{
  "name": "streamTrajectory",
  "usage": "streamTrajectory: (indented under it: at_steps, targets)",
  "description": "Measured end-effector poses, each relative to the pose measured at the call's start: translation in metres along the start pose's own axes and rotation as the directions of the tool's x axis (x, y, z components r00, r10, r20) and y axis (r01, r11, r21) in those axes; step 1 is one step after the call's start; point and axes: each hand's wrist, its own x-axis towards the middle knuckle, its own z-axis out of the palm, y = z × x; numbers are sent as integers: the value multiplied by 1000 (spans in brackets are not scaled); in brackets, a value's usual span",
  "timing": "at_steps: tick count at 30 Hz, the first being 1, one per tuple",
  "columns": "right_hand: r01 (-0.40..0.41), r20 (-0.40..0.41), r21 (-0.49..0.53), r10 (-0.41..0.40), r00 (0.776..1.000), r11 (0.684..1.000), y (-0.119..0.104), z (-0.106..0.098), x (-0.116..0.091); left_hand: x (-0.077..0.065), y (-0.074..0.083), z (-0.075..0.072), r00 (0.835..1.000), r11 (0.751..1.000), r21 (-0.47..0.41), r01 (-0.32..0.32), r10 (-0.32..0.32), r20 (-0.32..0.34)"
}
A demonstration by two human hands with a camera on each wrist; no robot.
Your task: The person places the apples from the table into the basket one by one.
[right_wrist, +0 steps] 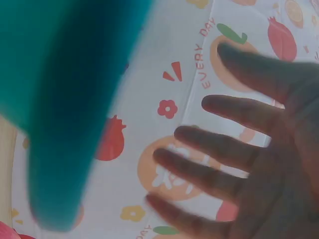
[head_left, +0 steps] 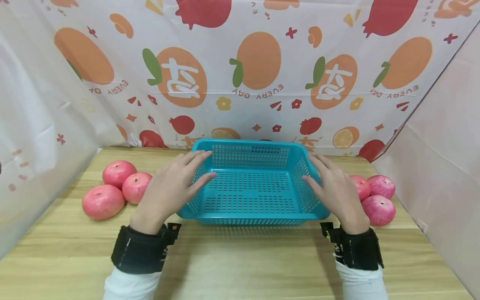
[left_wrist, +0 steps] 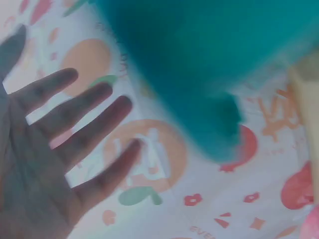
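Fruit-print backdrop [head_left: 221, 46] — left hand [head_left: 170, 187], right hand [head_left: 335, 189] outspread beside a teal basket [head_left: 247, 216].

Head camera: from my head, facing forward and down, mid-distance, whole turquoise plastic basket [head_left: 255, 217] within view. Left-wrist, right-wrist cameras: from wrists, close to my left palm [left_wrist: 35, 174], right palm [right_wrist: 284, 184], facing fruit-print backdrop [head_left: 221, 62]. Basket, backdrop shared by all three.

Basket [head_left: 248, 183] on table [head_left: 247, 266], three fruits [head_left: 119, 174] at left, second fruit group [head_left: 378, 209], perhaps three, at right, sheet [head_left: 225, 93] behind.
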Motion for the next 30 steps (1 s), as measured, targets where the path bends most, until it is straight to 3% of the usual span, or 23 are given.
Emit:
streamTrajectory:
  at_steps: [2, 6, 10, 22, 25, 27, 28, 30]
  targets:
    - [14, -104, 9, -13, 994, 1000, 1, 1, 1, 1, -1, -3, 994, 998, 16, -65, 66, -84]
    - [26, -207, 28, -20, 978, 999, 3, 2, 1, 1, -4, -4, 994, 995, 42, -85, 87, -62]
    - [28, -212, 32, -20, 977, 999, 4, 4, 2, 1, -6, -3, 998, 997, 46, -65, 66, -21]
    - [34, -233, 30, -26, 972, 999, 6, 6, 3, 1, -7, 2, 998, 997, 37, -62, 62, 4]
    - [-14, -164, 33, 19, 986, 999, 11, 8, 2, 0, -8, 3, 998, 997, 40, -60, 60, 9]
    - [-74, -36, 37, 76, 996, 997, 15, 9, 0, -1, -8, 3, 998, 997, 36, -61, 61, 10]
    - [-108, 48, 38, 107, 993, 993, 18, 10, 0, -1, -8, 3, 998, 997, 34, -62, 62, 11]
    - [-165, 230, 48, 150, 962, 985, 24, 10, -2, 0, -8, 4, 998, 997, 31, -65, 64, 12]
